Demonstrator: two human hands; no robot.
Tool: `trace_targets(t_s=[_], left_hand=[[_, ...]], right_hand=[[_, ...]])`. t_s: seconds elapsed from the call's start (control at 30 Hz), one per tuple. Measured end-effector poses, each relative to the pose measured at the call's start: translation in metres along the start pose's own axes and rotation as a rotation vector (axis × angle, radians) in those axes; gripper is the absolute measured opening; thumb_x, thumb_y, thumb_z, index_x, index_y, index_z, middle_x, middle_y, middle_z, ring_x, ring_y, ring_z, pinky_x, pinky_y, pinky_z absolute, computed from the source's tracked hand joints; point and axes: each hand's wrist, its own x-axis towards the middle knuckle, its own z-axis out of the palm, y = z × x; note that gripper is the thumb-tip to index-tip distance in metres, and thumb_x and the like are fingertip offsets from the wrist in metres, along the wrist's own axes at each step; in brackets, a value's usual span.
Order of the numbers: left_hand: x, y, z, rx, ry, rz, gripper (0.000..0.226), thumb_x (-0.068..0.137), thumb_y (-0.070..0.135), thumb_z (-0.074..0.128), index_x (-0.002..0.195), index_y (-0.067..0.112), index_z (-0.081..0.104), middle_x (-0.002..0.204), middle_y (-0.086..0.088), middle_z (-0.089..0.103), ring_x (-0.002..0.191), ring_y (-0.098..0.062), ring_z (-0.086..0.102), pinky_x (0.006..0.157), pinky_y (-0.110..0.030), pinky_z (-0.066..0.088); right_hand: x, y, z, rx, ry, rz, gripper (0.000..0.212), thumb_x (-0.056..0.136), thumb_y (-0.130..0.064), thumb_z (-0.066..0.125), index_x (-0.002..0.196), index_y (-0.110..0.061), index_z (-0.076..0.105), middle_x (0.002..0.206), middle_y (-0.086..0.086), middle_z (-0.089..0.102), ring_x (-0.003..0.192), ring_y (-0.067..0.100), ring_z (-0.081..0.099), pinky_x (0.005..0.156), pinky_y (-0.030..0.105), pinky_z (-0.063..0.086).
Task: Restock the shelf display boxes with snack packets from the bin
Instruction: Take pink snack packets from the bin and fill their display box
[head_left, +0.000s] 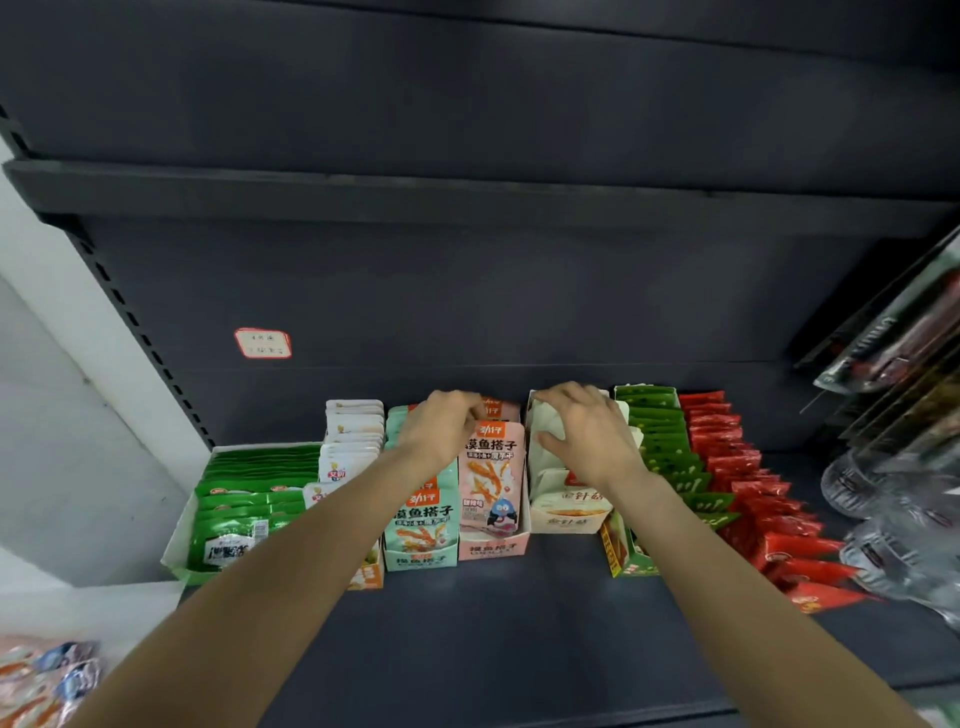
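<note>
Tidying packets already boxed, the left hand (441, 423) pinched the pink packets (491, 462); at three o'clock, the right hand (587, 434) lay flat-fingered on the white packets (545, 441). More from the bin seemed next.

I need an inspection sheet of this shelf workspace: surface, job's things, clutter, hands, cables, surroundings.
Surface: dark shelf, front part bare.
Job's things: row of display boxes; pink box and teal box hold packets upright; cream box; green packets at left; red packets at right.
Clutter: loose packets at lower left, blurred.
Hands: left hand on the packets behind the pink box; right hand on the cream box's white packets.
Cables: nothing seen.
Surroundings: label on back panel; hanging packets at right.
</note>
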Motion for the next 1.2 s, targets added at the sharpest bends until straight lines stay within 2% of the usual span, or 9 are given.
trace_targets(t_s=[0.2,0.33,0.43,0.53,0.63,0.8,0.97,1.13,1.2], left_hand=[[-0.006,0.004,-0.004,0.049,-0.02,0.015,0.017,0.093,0.018,0.055,0.107,0.02,0.064,0.106,-0.001,0.067,0.094,-0.019,0.063,0.084,-0.038,0.053],[-0.028,0.004,-0.017,-0.001,0.09,0.07,0.02,0.091,0.018,0.057,0.109,0.016,0.063,0.104,-0.001,0.064,0.095,-0.017,0.06,0.079,-0.034,0.051],[-0.057,-0.006,-0.029,-0.012,0.189,0.071,0.023,0.092,0.02,0.056,0.113,0.016,0.061,0.105,0.0,0.063,0.094,-0.018,0.06,0.077,-0.035,0.052],[-0.09,-0.029,-0.046,-0.028,0.251,0.04,0.022,0.093,0.023,0.054,0.114,0.019,0.06,0.101,0.003,0.063,0.085,-0.016,0.061,0.073,-0.036,0.052],[-0.126,-0.063,-0.066,-0.048,0.324,-0.012,0.021,0.092,0.022,0.055,0.111,0.018,0.062,0.097,0.003,0.064,0.077,-0.016,0.06,0.069,-0.038,0.052],[-0.2,-0.147,-0.09,-0.062,0.365,-0.19,0.021,0.09,0.021,0.059,0.11,0.018,0.063,0.095,0.001,0.066,0.082,-0.024,0.063,0.073,-0.041,0.052],[-0.284,-0.261,-0.097,-0.031,0.169,-0.383,0.033,0.091,0.03,0.056,0.122,0.02,0.056,0.115,-0.003,0.061,0.104,-0.025,0.06,0.085,-0.039,0.049],[-0.363,-0.366,-0.099,0.071,-0.028,-0.534,0.043,0.094,0.03,0.053,0.135,0.018,0.047,0.133,-0.009,0.051,0.112,-0.029,0.054,0.086,-0.037,0.044],[-0.387,-0.405,-0.096,0.072,-0.059,-0.569,0.047,0.093,0.031,0.054,0.138,0.02,0.044,0.136,-0.009,0.049,0.119,-0.029,0.048,0.092,-0.038,0.043]], right_hand=[[-0.002,-0.003,-0.001,0.002,0.032,-0.005,0.053,0.091,-0.029,0.058,0.14,-0.023,0.041,0.139,-0.001,0.044,0.128,0.018,0.038,0.108,0.032,0.028],[-0.011,-0.024,-0.002,0.123,0.136,-0.052,0.044,0.09,-0.026,0.059,0.133,-0.017,0.052,0.132,0.001,0.049,0.124,0.019,0.042,0.104,0.032,0.035],[-0.018,-0.054,0.0,0.255,0.128,-0.081,0.037,0.092,-0.024,0.056,0.128,-0.016,0.055,0.126,0.001,0.053,0.118,0.018,0.047,0.1,0.033,0.041],[-0.023,-0.092,0.006,0.408,0.102,-0.078,0.034,0.093,-0.024,0.053,0.127,-0.018,0.056,0.127,0.0,0.055,0.116,0.016,0.051,0.098,0.029,0.041],[-0.027,-0.137,0.016,0.463,0.071,-0.111,0.033,0.092,-0.022,0.053,0.125,-0.02,0.057,0.123,-0.001,0.055,0.112,0.015,0.052,0.089,0.023,0.039],[-0.039,-0.234,0.044,0.56,-0.025,-0.181,0.03,0.092,-0.021,0.054,0.121,-0.018,0.06,0.115,0.002,0.057,0.107,0.019,0.056,0.09,0.035,0.046],[-0.057,-0.343,0.086,0.512,-0.168,-0.268,0.034,0.093,-0.021,0.052,0.126,-0.016,0.056,0.122,0.004,0.054,0.114,0.021,0.05,0.092,0.035,0.044],[-0.082,-0.44,0.153,0.46,-0.382,-0.215,0.041,0.093,-0.022,0.05,0.134,-0.017,0.048,0.132,0.004,0.046,0.124,0.021,0.042,0.099,0.036,0.041],[-0.09,-0.471,0.182,0.434,-0.462,-0.197,0.046,0.093,-0.022,0.051,0.137,-0.017,0.043,0.134,0.006,0.043,0.127,0.023,0.039,0.101,0.036,0.038]])
